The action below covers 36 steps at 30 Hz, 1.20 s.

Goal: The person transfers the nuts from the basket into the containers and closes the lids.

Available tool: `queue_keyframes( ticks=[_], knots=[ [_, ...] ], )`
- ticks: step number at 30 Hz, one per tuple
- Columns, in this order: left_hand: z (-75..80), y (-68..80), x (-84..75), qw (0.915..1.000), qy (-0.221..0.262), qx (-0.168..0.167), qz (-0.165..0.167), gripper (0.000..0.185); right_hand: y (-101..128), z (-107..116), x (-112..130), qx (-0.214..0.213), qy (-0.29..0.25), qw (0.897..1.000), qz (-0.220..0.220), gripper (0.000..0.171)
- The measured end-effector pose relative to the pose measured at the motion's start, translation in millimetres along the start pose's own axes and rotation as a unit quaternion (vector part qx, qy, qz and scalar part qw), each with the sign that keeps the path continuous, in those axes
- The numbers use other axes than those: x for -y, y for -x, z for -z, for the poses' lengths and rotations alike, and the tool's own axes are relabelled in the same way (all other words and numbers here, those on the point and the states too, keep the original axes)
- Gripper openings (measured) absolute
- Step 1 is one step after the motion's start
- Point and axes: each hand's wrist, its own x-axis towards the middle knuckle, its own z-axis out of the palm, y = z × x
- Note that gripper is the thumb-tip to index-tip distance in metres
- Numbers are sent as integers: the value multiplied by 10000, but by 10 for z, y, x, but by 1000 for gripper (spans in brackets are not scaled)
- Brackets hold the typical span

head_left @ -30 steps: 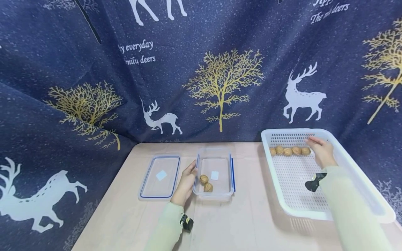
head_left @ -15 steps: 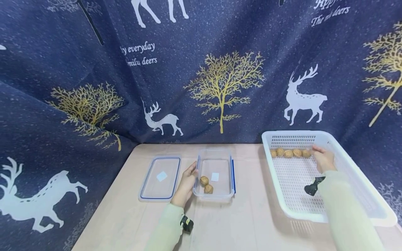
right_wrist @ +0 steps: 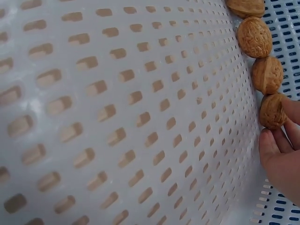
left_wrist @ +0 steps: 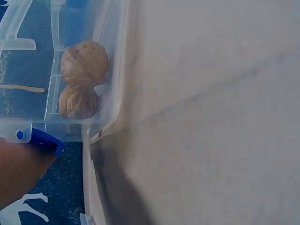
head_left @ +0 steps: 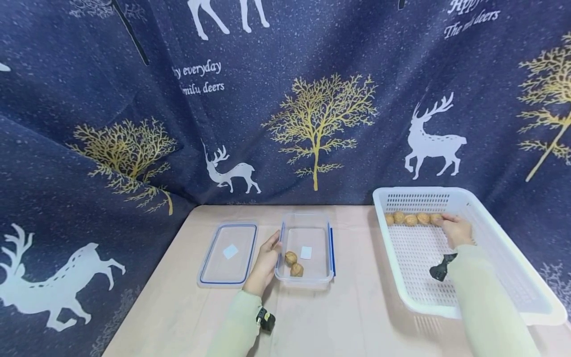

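In the basket, my right hand (head_left: 458,232) holds the end walnut (right_wrist: 272,111) of a row along the far wall. Thumb and fingers touch it from two sides in the right wrist view, and the neighbouring walnut (right_wrist: 267,75) lies right against it. My left hand (head_left: 264,263) rests along the left side of a clear plastic food container (head_left: 308,278), its fingers fairly straight against the wall. A blue clip (left_wrist: 47,139) shows beside that hand in the left wrist view. Two walnuts (head_left: 293,264) lie in the container's near left corner.
The white perforated basket (head_left: 394,267) stands at the table's right, several walnuts in it. A clear lid (head_left: 227,254) with a blue seal lies left of the container. Behind the pale tabletop (head_left: 330,322) hangs a dark blue cloth (head_left: 241,124) printed with deer and trees.
My right hand has come down to the row's right end and now pinches the end walnut. The left hand, container and lid stay in place; the head view has shifted slightly.
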Motion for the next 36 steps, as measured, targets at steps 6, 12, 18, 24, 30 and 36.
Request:
queue_keyframes(
  ticks=[6, 12, 18, 24, 30, 36],
  knots=[
    [0, -5, 0, 10000, -4, 5, -10, 50, 37, -23, 27, -282, -4, 9994, -204, 56],
    [4, -15, 8, 10000, 32, 19, -11, 50, 33, -30, 32, -532, -213, 9974, -446, 50],
    [2, -10, -3, 10000, 35, 48, -24, 50, 16, -31, 8, -700, -238, 9963, -435, 48],
    [9, -8, 8, 10000, 27, 48, -15, 50, 30, -38, -8, -489, 131, 9987, -114, 52],
    [-2, -10, 8, 10000, 13, 25, -32, 50, 50, -51, 0, -416, 456, 9981, 31, 50],
    [10, -13, 19, 10000, 35, 28, 2, 50, 67, -37, 20, -434, 400, 9982, -58, 51]
  ],
)
